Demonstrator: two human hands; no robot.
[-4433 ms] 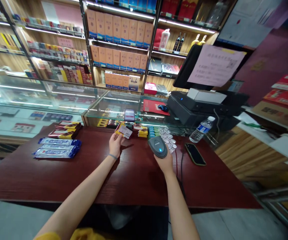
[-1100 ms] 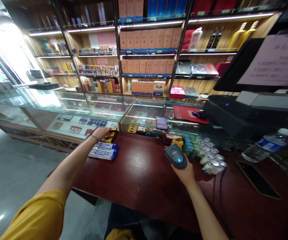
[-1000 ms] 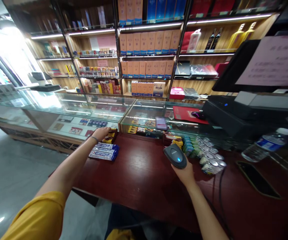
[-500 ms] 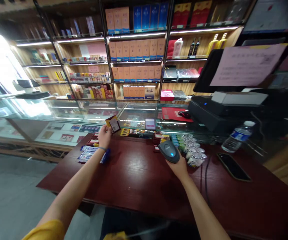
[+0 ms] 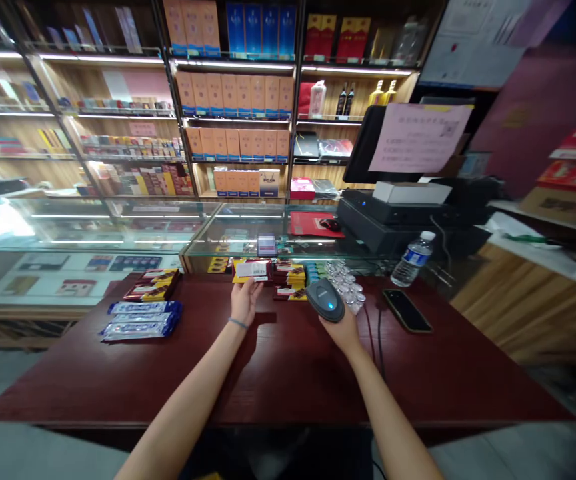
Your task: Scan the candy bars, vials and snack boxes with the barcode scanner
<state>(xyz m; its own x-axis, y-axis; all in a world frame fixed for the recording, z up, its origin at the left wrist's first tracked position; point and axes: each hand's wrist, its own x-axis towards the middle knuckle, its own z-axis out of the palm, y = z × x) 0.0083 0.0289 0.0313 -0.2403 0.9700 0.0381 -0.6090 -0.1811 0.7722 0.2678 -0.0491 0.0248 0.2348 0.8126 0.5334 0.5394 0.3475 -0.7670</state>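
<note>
My left hand (image 5: 244,303) is closed on a dark red and yellow chocolate bar (image 5: 252,269), lifted above the table with its white barcode label towards me. My right hand (image 5: 342,330) grips a dark grey barcode scanner (image 5: 326,300), a blue light glowing on its top. Between the two hands, a little farther off, lies a stack of similar chocolate bars (image 5: 291,279). More such bars (image 5: 153,285) form a pile at the left, behind blue and silver wrapped packs (image 5: 142,320). Small silver-topped packs (image 5: 345,283) stand behind the scanner, which partly hides them.
The dark red table (image 5: 288,387) meets a glass display counter (image 5: 248,230). To the right are a water bottle (image 5: 413,259), a phone (image 5: 407,310), cables and a monitor with a pink paper (image 5: 421,137). Shelves of boxes (image 5: 235,93) line the back.
My left hand has carried the chocolate bar rightwards from the left pile, turning its label to face me. The scanner stays in my right hand. My view has swung to the right.
</note>
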